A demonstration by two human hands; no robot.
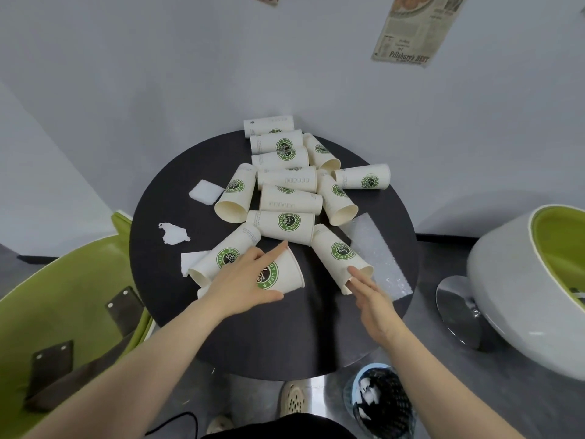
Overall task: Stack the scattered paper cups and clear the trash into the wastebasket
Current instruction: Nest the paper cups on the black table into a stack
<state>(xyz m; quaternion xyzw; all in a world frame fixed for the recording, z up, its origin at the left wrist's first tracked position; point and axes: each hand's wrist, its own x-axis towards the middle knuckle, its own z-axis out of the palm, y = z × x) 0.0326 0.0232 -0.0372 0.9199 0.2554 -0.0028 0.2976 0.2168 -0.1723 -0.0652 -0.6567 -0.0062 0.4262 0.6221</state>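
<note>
On table (221, 343), L hand (240, 280) grips cup (281, 274); R hand (370, 296) open, touching cup nr plastic strip (380, 258).

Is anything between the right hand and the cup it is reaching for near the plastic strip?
Nothing visible. The right hand lies open with its fingertips already at the rim of the lying cup. The clear plastic strip lies beside that cup, on the far side from the left hand, not in the path.

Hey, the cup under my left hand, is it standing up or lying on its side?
Lying on its side. The cup under the left hand shows its rim facing right, logo on top.
</note>
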